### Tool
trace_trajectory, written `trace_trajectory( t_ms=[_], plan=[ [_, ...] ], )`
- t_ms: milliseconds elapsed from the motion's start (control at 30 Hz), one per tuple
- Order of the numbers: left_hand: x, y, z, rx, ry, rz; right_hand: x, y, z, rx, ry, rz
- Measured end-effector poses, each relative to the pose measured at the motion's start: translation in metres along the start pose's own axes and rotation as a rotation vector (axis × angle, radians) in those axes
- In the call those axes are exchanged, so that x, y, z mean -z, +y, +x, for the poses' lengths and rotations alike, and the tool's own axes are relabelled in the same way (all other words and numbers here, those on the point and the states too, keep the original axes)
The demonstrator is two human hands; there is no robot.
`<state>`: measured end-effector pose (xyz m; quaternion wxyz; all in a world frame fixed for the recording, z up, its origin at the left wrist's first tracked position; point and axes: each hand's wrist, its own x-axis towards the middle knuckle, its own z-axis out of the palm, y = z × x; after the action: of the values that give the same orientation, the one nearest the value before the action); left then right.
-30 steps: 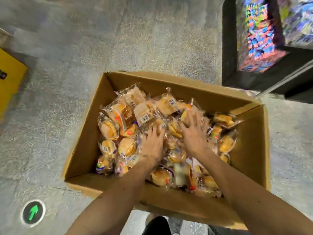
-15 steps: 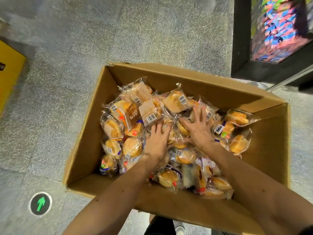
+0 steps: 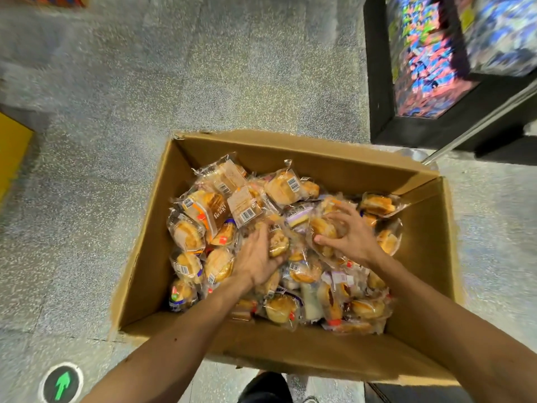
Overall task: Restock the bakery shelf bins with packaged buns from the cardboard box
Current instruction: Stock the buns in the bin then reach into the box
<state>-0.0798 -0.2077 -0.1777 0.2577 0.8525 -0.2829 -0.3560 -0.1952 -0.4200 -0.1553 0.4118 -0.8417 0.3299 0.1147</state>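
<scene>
The grey floor (image 3: pixel 203 68) is the biggest thing here. The cardboard box (image 3: pixel 290 353) sits on it, right in front of your feet. A black shelf (image 3: pixel 377 82) stands just past the far right corner of the box. Its bright packs are too blurry to name, and no bakery bin shows in this view.

The box is heaped with packaged buns (image 3: pixel 203 216). So I think the job is near its start, and almost all the buns are left to move.

Both your hands are down in the pile. Your left hand (image 3: pixel 255 258) curls its fingers and thumb round the first bun pack (image 3: pixel 278 242), in the middle of the heap. Your right hand (image 3: pixel 356 238) bends its fingers round the second bun pack (image 3: pixel 321 228), just beside the first. Neither pack is lifted out of the pile yet.

What's left for you: lift these two out, carry them to the bins, and come back for many more.
</scene>
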Motion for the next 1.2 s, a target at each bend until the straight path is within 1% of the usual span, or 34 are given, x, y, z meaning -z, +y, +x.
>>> trace_trajectory(
  t_ms=[67,167,267,367,433,533,600,667,767,833,900,967,1067,1200],
  plan=[
    [0.005,0.012,-0.004,0.015,-0.01,-0.128,0.009,-0.002,-0.016,-0.109,0.044,0.264],
    [0.011,0.029,-0.006,0.022,-0.045,-0.28,0.024,-0.002,-0.039,-0.253,0.088,0.759],
    [0.018,0.053,-0.008,0.035,-0.09,-0.423,0.043,-0.003,-0.064,-0.378,0.114,1.116],
    [0.023,0.085,-0.013,0.033,-0.126,-0.538,0.065,0.0,-0.104,-0.357,0.081,1.404],
    [0.026,0.109,-0.022,0.05,-0.207,-0.674,0.077,0.005,-0.134,-0.304,0.043,1.529],
    [0.027,0.139,-0.046,0.072,-0.393,-0.854,0.087,0.017,-0.181,-0.214,0.126,1.59],
    [0.023,0.158,-0.071,0.028,-0.502,-0.908,0.088,0.025,-0.217,-0.161,0.183,1.595],
    [0.018,0.177,-0.098,-0.002,-0.573,-0.887,0.087,0.034,-0.256,-0.125,0.206,1.65],
    [0.001,0.196,-0.136,-0.043,-0.668,-0.817,0.08,0.042,-0.323,0.006,0.243,1.684],
    [-0.017,0.208,-0.168,-0.077,-0.705,-0.748,0.069,0.049,-0.373,0.081,0.309,1.689],
    [-0.036,0.219,-0.206,-0.113,-0.73,-0.711,0.053,0.057,-0.429,0.126,0.408,1.704],
    [-0.057,0.234,-0.246,-0.15,-0.782,-0.673,0.036,0.06,-0.488,0.128,0.516,1.714],
    [-0.094,0.262,-0.31,-0.235,-0.889,-0.616,0.01,0.063,-0.579,0.106,0.705,1.706],
    [-0.149,0.299,-0.404,-0.359,-1.056,-0.499,-0.022,0.063,-0.705,0.172,0.984,1.665]
  ],
)
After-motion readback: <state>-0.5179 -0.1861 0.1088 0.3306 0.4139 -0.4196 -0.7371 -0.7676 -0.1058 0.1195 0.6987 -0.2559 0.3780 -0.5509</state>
